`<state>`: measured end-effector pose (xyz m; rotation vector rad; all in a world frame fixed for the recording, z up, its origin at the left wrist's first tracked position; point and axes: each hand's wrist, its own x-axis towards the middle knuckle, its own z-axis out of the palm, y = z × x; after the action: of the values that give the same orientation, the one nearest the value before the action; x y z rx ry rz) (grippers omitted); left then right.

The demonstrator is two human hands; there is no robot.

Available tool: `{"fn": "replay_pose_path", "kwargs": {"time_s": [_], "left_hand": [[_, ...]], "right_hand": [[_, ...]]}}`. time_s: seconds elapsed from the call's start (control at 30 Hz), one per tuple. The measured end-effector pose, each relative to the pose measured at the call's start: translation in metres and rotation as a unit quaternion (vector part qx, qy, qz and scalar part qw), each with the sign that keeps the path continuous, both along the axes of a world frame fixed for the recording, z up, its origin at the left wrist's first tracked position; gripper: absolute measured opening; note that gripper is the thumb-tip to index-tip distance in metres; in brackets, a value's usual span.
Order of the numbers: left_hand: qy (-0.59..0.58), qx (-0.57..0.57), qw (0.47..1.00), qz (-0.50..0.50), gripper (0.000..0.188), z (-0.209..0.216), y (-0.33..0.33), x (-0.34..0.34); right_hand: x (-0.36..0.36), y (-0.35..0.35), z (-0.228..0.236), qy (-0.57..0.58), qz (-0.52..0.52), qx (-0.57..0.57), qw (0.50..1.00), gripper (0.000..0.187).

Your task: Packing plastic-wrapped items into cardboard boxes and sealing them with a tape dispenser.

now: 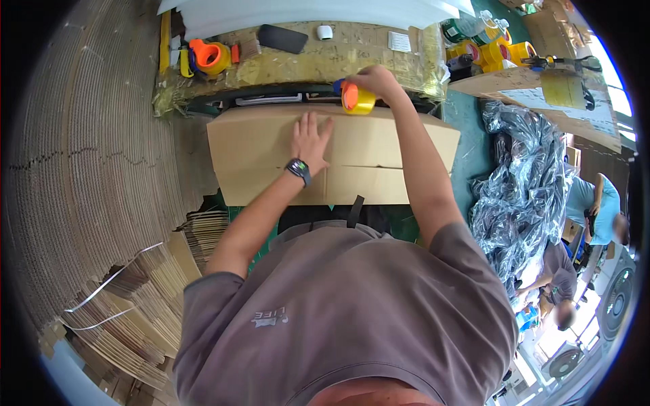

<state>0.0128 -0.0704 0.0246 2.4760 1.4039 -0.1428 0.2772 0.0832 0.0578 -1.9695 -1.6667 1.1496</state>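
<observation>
Two hands are working on one cardboard box [271, 159] that's lying flat on the worktop [352, 51] right in front of me. I'm seeing the left hand [310, 141] pressing down on the closed flaps, fingers spread out flat, gripping nothing. The right hand [374, 81] is wrapping around a yellow-and-orange tape dispenser [357, 99] at the box's far edge — it's touching the cardboard there. Another orange dispenser [211, 57] is sitting further back.
</observation>
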Motion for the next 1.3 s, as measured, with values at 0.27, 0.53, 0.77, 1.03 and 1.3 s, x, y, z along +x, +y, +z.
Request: {"fn": "replay_pose_path", "kwargs": {"time_s": [0.27, 0.53, 0.77, 1.03, 1.3], "left_hand": [[-0.054, 0.022, 0.998, -0.012, 0.136, -0.004, -0.008, -0.021], [0.037, -0.043, 0.998, -0.022, 0.146, -0.057, 0.105, -0.005], [0.035, -0.045, 0.995, -0.085, 0.139, -0.053, 0.118, 0.020], [-0.045, 0.012, 0.999, 0.019, 0.101, -0.080, 0.049, -0.045], [-0.122, 0.029, 0.992, -0.019, 0.099, -0.041, -0.084, 0.072]], "right_hand": [[-0.032, 0.058, -0.005, -0.044, 0.035, -0.410, 0.911, 0.039], [-0.123, -0.294, -0.011, -0.217, -0.108, 0.033, 0.970, 0.053], [-0.144, -0.380, -0.098, -0.078, -0.254, -0.066, 0.962, 0.052], [0.002, -0.377, -0.113, -0.058, -0.437, -0.129, 0.888, 0.112], [0.247, -0.421, -0.094, -0.049, -0.272, -0.140, 0.951, 0.123]]}}
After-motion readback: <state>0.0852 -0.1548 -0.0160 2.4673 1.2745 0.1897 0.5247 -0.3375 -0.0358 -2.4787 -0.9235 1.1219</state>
